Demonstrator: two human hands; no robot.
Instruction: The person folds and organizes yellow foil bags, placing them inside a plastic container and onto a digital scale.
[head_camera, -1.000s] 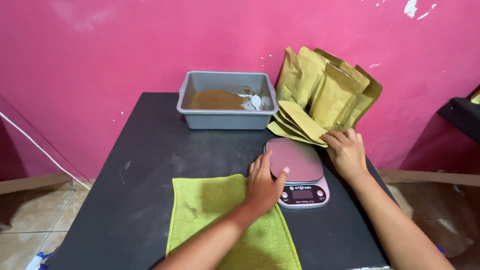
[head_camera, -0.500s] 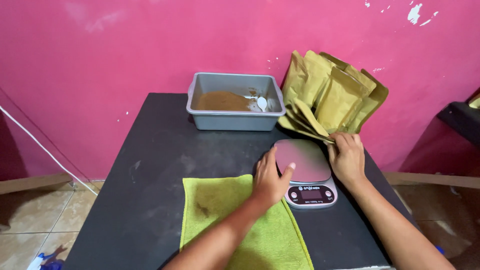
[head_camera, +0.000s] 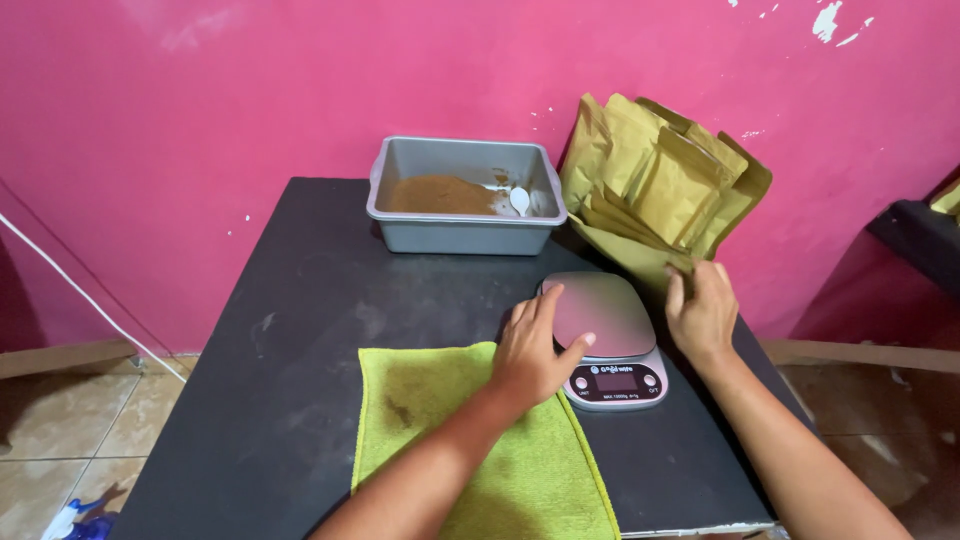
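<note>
Loosely spread, the left hand (head_camera: 533, 350) rests against the left edge of the kitchen scale (head_camera: 606, 335), thumb on its platform, gripping nothing firmly. Beside the scale's far right corner, the right hand (head_camera: 702, 312) pinches the lowest of the brown paper pouches (head_camera: 660, 185) leaning on the pink wall (head_camera: 300, 90). A green towel (head_camera: 470, 440) lies just left of the scale; a grey tub (head_camera: 465, 232) stands behind.

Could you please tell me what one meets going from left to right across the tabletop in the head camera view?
Green towel → left hand → kitchen scale → right hand. The grey tub and the brown pouches lie farther back and overlap these across the width, so they are left out.
</note>
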